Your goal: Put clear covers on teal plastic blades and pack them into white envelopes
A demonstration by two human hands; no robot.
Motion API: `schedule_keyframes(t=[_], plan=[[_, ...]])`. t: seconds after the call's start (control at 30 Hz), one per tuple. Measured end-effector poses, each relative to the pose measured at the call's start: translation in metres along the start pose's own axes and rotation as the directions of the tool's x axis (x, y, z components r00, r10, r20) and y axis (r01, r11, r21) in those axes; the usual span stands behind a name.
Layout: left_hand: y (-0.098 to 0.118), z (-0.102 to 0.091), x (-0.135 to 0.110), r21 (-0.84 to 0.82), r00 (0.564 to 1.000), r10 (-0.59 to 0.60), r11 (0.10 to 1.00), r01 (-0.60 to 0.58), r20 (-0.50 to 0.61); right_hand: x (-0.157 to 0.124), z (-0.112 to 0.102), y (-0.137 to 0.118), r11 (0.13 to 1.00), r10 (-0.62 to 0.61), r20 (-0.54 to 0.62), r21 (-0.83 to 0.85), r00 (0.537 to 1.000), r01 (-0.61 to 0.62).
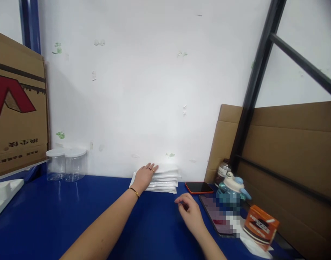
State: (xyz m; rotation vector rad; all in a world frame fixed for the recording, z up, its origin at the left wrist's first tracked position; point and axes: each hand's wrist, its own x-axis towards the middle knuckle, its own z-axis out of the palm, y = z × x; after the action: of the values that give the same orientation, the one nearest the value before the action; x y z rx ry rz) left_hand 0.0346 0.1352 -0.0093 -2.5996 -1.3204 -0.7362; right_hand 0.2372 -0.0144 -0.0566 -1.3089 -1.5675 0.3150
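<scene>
My left hand [144, 177] lies on top of a stack of white flat packets [165, 180], its fingers stretched out over the upper left part. The stack rests on the blue table against the white wall. To the right of the stack and nearer to me, my right hand [189, 210] hangs over the table with loosely bent fingers. Nothing shows in it, and a gap is visible between thumb and fingers. A red-edged phone [199, 187] lies beyond it, and a larger dark phone [215, 216] lies just to its right.
Two clear lidded jars [75, 166] stand at the back left of the blue table [100, 202]. On the right are a brown bottle [223, 171], a teal drinking bottle [231, 189] and an orange box [261, 225]. Cardboard [292, 162] and a black metal post [252, 94] border that side.
</scene>
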Motion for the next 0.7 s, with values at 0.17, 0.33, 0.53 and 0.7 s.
schedule_keyframes(t=[0.17,0.33,0.53,0.7], plan=[[0.001,0.018,-0.003,-0.018,0.996,0.066,0.998,-0.065,0.067,-0.003,0.004,-0.003,1.0,-0.008,0.024,-0.007,1.0,0.008],[-0.007,0.01,-0.005,0.016,0.993,0.028,0.999,-0.03,0.111,-0.003,0.005,-0.006,1.0,-0.013,0.048,-0.001,0.999,0.014],[-0.009,0.012,-0.004,-0.01,0.988,-0.043,0.999,0.045,0.147,-0.001,0.001,-0.004,1.0,-0.011,0.007,-0.002,1.0,0.011],[-0.006,0.013,0.001,-0.01,0.987,-0.041,0.999,0.043,0.155,-0.002,0.004,0.001,1.0,0.025,0.021,0.018,0.999,-0.025]])
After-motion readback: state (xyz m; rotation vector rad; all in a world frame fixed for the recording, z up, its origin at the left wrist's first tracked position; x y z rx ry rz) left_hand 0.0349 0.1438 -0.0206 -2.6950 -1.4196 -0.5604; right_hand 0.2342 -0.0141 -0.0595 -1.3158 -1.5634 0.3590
